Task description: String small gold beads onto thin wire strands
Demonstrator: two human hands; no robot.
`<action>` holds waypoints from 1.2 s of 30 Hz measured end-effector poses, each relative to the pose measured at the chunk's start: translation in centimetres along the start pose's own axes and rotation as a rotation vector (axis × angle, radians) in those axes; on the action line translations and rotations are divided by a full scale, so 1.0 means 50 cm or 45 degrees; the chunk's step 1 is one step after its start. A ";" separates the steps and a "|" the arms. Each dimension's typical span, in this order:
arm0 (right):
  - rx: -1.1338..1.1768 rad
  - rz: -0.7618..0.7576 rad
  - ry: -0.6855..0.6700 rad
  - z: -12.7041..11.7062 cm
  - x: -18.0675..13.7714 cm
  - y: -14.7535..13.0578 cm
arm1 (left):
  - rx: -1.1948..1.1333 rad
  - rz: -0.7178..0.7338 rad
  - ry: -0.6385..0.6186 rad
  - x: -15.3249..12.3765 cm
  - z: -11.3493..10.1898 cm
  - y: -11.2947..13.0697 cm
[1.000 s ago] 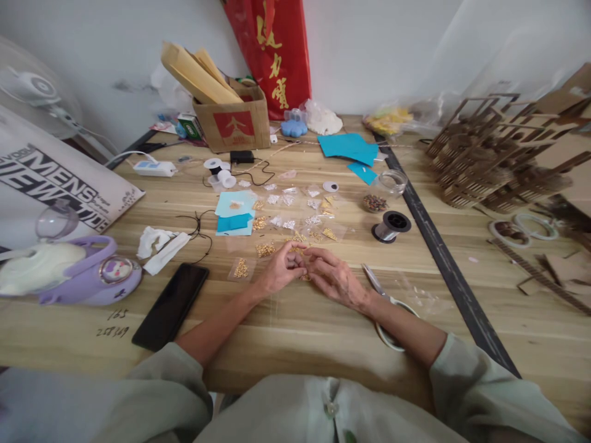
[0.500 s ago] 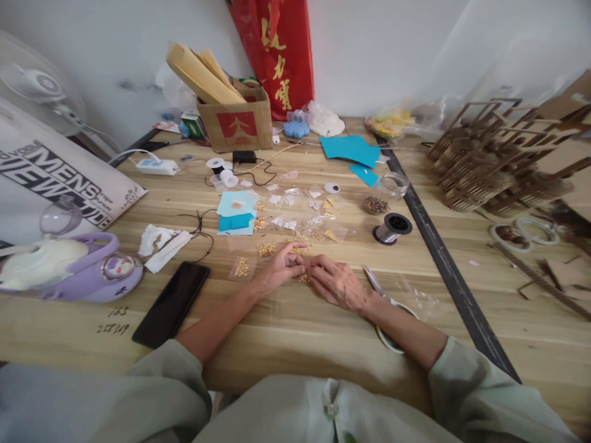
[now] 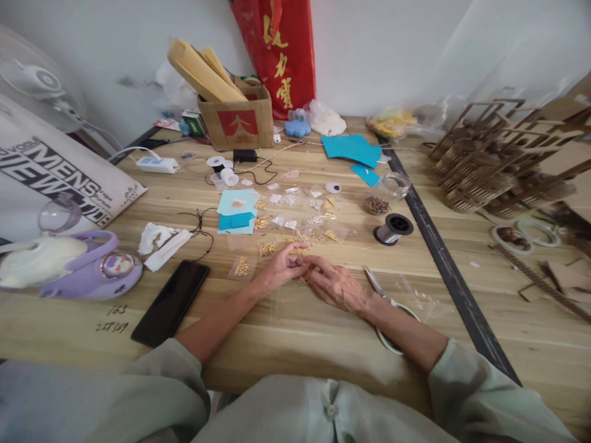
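Your left hand (image 3: 281,268) and right hand (image 3: 338,287) meet fingertip to fingertip, low on the bench (image 3: 295,332), fingers curled in tight. Small gold beads (image 3: 303,279) sit right under the touching tips. Can't tell whether either hand actually pinches one. More clear bead bags (image 3: 266,248) lie spread just beyond the hands. Scissors (image 3: 373,281) are just beside your right wrist, handles partly under it. Wire spool (image 3: 392,228) is further right, phone (image 3: 170,303) well off to the left.
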State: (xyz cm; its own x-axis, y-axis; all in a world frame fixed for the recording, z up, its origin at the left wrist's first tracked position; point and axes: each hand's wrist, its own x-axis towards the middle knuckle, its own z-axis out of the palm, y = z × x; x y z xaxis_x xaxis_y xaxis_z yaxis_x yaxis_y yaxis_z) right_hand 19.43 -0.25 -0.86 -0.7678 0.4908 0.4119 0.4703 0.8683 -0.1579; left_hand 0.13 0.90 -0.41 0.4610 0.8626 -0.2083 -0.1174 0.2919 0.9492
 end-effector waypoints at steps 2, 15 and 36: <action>0.042 -0.035 0.018 0.001 0.002 0.002 | 0.002 0.007 0.006 0.001 -0.001 -0.002; 0.209 -0.009 0.087 -0.006 0.006 0.005 | 0.110 0.058 0.004 0.007 -0.009 -0.012; 0.101 0.017 0.066 -0.011 0.004 0.005 | 0.517 0.159 0.077 0.002 0.005 -0.006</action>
State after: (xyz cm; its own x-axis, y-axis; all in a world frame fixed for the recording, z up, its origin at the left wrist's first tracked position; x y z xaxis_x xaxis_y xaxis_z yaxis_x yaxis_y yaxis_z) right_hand 19.59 0.02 -0.33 -0.7372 0.4997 0.4548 0.4428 0.8657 -0.2334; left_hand 0.44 0.81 -0.68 0.4116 0.9071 -0.0878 0.1921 0.0078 0.9813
